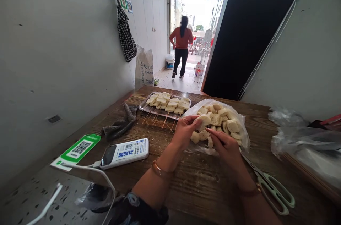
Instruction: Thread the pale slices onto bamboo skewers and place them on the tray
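Observation:
My left hand (pixel 185 130) pinches a pale slice of bread-like food (pixel 204 121) between thumb and fingers. Close on its right, the fingers of my right hand (pixel 226 144) are pressed together on a thin skewer, mostly hidden, with only a short bit showing by the slice. Under and behind both hands lies an open clear plastic bag (pixel 244 131) heaped with similar pale pieces (pixel 216 119). To the left, a metal tray (pixel 142 107) carries stacked slices (pixel 161 98) on wooden skewers (pixel 166 118), whose ends stick out toward me.
Green-handled scissors (pixel 275 191) lie beside my right forearm. At left are a dark cloth (pixel 121 125), a white power bank or phone (pixel 130 152) with a cable, and a green QR card (pixel 80 149). Plastic bags (pixel 306 140) cover the right side. A person (pixel 182 45) stands near the doorway.

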Demonstrator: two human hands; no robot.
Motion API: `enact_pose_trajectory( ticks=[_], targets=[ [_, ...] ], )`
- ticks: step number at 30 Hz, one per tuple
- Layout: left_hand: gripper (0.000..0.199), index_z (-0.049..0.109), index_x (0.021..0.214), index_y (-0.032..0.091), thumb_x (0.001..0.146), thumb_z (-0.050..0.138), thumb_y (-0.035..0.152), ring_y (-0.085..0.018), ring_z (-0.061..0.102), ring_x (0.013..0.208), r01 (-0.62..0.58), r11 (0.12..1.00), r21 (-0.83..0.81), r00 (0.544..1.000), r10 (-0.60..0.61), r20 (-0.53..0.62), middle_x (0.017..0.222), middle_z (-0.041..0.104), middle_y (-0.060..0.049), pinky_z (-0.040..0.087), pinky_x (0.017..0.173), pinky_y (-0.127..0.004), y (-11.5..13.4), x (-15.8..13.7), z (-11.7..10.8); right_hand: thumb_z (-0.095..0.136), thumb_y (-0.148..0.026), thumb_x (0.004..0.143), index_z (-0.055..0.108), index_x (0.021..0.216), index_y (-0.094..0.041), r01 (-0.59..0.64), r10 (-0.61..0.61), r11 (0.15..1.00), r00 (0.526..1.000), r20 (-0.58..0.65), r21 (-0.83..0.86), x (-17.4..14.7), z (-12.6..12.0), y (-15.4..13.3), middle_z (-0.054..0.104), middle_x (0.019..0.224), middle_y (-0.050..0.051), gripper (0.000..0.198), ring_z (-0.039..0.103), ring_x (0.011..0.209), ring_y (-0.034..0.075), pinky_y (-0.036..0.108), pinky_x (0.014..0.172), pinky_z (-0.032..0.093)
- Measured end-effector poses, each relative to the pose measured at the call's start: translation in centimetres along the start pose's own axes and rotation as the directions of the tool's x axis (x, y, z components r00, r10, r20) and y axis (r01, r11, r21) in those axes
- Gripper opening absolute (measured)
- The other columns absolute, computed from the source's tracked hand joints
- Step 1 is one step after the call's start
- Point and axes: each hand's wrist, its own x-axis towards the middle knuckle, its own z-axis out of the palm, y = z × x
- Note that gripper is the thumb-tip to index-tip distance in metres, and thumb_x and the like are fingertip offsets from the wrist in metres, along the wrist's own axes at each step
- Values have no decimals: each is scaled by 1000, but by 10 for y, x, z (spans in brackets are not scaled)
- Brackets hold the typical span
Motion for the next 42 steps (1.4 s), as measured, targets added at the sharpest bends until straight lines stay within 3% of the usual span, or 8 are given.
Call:
enact_pose_trajectory(
  ticks=[6, 17, 23, 31, 42],
  targets=[
    [34, 77, 83, 15, 59, 86, 37, -12, 59, 64, -19, 999, 48, 1000, 19, -15, 73, 72, -4, 45, 62, -23, -3, -2, 5, 54, -33, 93, 73, 112, -25, 10, -11, 1000, 1000, -23, -27, -1, 0, -1, 74, 109, 8, 28, 69, 97, 22, 37, 86, 55],
    [31, 75, 87, 15, 68, 80, 39, -12, 61, 72, -43, 999, 5, 997, 42, 59, 80, 72, -4, 47, 68, -23, 4, -10, 9, 56, -33, 92, 75, 107, -24, 16, -17, 1000, 1000, -10, -2, 0, -7, -5, 74, 105, 6, 25, 69, 94, 22, 33, 80, 56],
    [33, 74, 93, 15, 68, 80, 36, -13, 60, 72, -53, 993, 109, 997, 45, 67, 80, 70, -4, 48, 68, -24, 5, -16, 15, 60, -30, 91, 76, 101, -24, 40, -40, 999, 999, -1, 2, 0, -18, -3, 74, 91, 4, 20, 68, 77, 17, 27, 63, 55],
    [33, 75, 95, 13, 69, 76, 33, -14, 59, 70, -37, 965, 260, 999, 26, 46, 79, 70, -4, 48, 67, -25, 12, -21, 21, 59, -27, 91, 75, 100, -25, 16, -16, 1000, 1000, 17, 20, -2, -22, 2, 69, 85, 1, 18, 62, 68, 13, 22, 54, 48],
    [34, 77, 96, 14, 69, 76, 35, -14, 59, 70, -40, 967, 252, 997, 20, 80, 78, 71, -4, 47, 65, -24, 10, -22, 20, 59, -27, 90, 74, 88, -21, 31, -31, 999, 999, -18, -37, -2, -19, -10, 62, 74, 1, 17, 57, 63, 12, 22, 53, 45]
  ],
)
